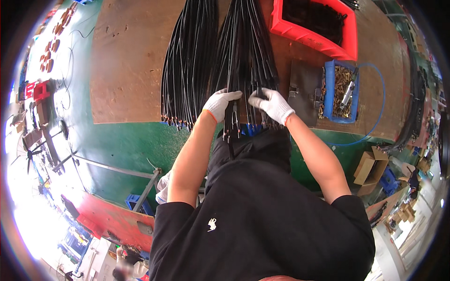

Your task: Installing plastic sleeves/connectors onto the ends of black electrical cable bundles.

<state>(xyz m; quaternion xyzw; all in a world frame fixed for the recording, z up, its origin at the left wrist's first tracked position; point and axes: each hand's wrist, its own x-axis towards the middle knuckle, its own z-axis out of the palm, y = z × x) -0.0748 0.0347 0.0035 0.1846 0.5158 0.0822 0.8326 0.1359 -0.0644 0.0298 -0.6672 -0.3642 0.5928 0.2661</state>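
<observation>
Both of my hands wear white knit gloves and work at the near end of a bundle of black cables (241, 51) on the brown table. My left hand (219, 104) is closed around some cables on the left side of this bundle, its thumb lying across them. To its right, my right hand (274, 105) pinches a short black part on a cable between thumb and fingers; what exactly the part is stays unclear. Cable ends with bare metallic tips hang past the table edge between the hands. A second bundle of black cables (187, 61) lies to the left, its coppery ends toward me.
A red crate (315, 38) with black parts stands at the far right. Nearer, a blue bin (329, 93) holds small brassy pieces and a silver hand tool (347, 93); a blue hose (384, 89) loops beside it. Metal bars (117, 168) stand behind me on the left.
</observation>
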